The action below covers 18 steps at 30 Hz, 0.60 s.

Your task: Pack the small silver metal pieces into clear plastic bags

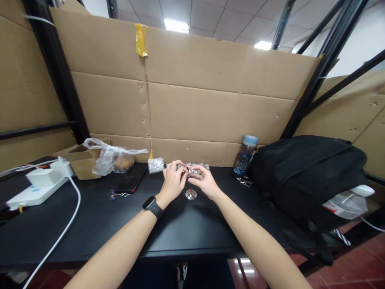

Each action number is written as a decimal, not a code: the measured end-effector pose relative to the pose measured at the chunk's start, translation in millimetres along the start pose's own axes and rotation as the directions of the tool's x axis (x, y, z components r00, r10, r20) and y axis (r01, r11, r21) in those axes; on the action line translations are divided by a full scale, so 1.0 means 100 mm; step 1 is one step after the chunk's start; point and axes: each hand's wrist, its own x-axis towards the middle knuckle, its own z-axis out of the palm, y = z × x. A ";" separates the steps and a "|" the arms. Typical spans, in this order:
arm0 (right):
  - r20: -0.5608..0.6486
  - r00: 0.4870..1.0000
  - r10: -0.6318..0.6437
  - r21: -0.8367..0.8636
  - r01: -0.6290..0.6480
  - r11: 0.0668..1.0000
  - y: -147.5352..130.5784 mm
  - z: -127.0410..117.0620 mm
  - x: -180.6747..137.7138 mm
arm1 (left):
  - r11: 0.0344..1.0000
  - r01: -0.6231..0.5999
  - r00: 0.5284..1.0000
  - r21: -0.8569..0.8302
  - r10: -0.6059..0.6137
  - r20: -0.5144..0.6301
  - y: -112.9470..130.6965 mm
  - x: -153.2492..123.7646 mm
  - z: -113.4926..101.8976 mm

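Observation:
My left hand (173, 178) and my right hand (206, 182) meet above the middle of the black table. Their fingers are bent and pinched close together around something small with red and dark parts, mostly hidden by the fingers. Just below the fingertips is a shiny round metal disc (191, 195) with a raised middle and a bit of red at its top; whether it hangs or rests on the table I cannot tell. Behind my hands lie silvery clear-wrapped packets, one of them a packet (156, 165) to the left. A black watch (152, 206) is on my left wrist.
On the left are a white power strip (37, 192) with a cable, a cardboard box (87, 166), a tied plastic bag (116, 158) and a dark phone (131, 179). A water bottle (245, 155) and black backpack (306, 176) stand right. Cardboard panels (192, 108) close the back.

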 end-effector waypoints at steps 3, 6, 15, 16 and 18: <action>0.000 1.000 -0.013 -0.015 0.013 1.000 -0.01 0.00 0.00 | 1.000 0.015 1.000 -0.003 -0.015 -0.023 0.01 -0.01 0.03; -0.012 1.000 0.003 -0.039 -0.004 0.999 0.00 -0.04 0.02 | 1.000 0.021 0.999 -0.021 -0.022 -0.027 0.00 -0.02 0.06; 0.045 0.995 -0.084 -0.423 0.095 0.901 0.07 -0.23 0.10 | 0.995 0.008 1.000 -0.101 -0.005 0.029 -0.06 -0.01 0.10; 0.050 0.995 -0.081 -0.457 0.095 0.885 0.08 -0.24 0.09 | 0.993 0.018 0.999 -0.120 -0.013 0.040 -0.06 0.00 0.09; 0.050 0.995 -0.083 -0.554 0.097 0.827 0.07 -0.26 0.08 | 0.985 0.048 0.997 -0.169 -0.038 0.060 -0.06 0.01 0.07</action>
